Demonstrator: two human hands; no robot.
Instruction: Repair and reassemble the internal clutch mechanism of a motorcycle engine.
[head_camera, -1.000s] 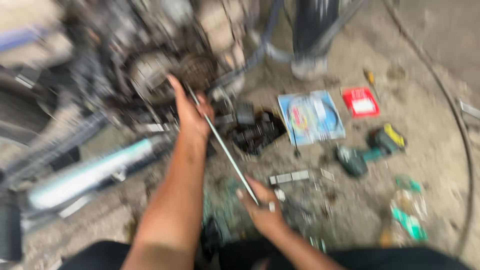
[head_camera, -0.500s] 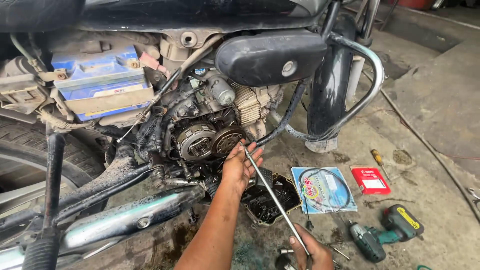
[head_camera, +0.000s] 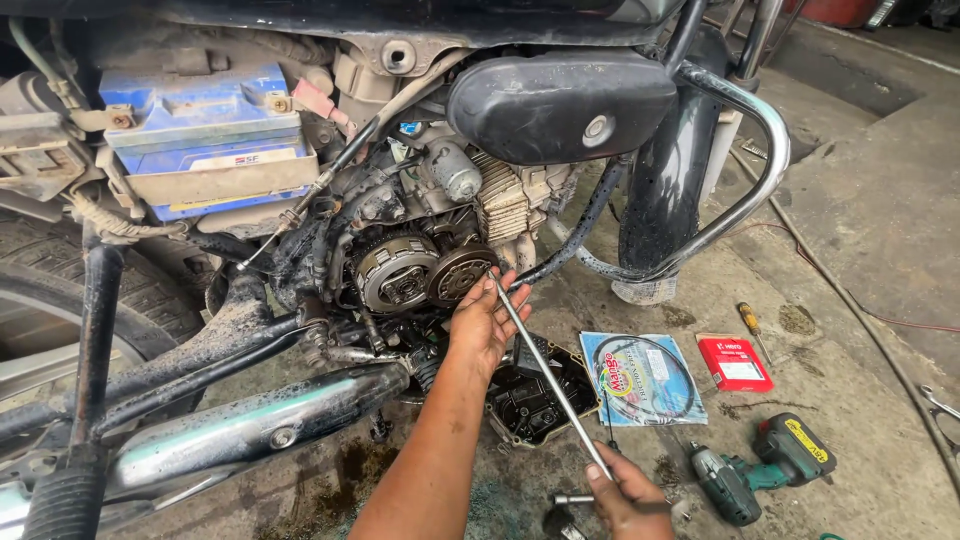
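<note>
My left hand (head_camera: 484, 318) reaches to the open engine side of a motorcycle and steadies the far end of a long metal T-handle wrench (head_camera: 548, 374) against the exposed clutch assembly (head_camera: 418, 274). At the bottom of the view my right hand (head_camera: 625, 497) grips the wrench's near handle end. The rod slants from lower right up to the round clutch parts. A removed black engine cover (head_camera: 535, 398) lies on the floor under my left forearm.
A blue battery (head_camera: 205, 135) sits in the frame at upper left, a chrome exhaust pipe (head_camera: 250, 430) runs low left. On the concrete at right lie a packaged cable (head_camera: 643, 379), a red box (head_camera: 733, 361), a green cordless driver (head_camera: 762, 468) and a screwdriver (head_camera: 751, 326).
The view has steadied and lifted from the floor to the engine. Both hands keep their hold on the long wrench, whose tip stays at the clutch.
</note>
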